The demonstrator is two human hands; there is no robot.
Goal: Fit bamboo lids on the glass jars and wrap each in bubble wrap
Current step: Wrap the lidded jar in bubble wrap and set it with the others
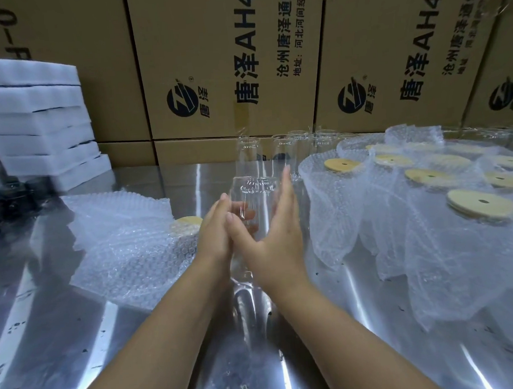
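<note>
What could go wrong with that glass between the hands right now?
The lidless glass jar is pressed between the left hand and the right hand, whose fingers lie straight; it might slip onto the hard steel table. The empty jars standing just behind could be knocked if the hands push forward.

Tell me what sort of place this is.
Most likely a packing station in a warehouse or small factory: printed cardboard cartons stacked behind, a steel table strewn with bubble wrap, and a batch of glass jars and bamboo lids, some already wrapped.
</note>
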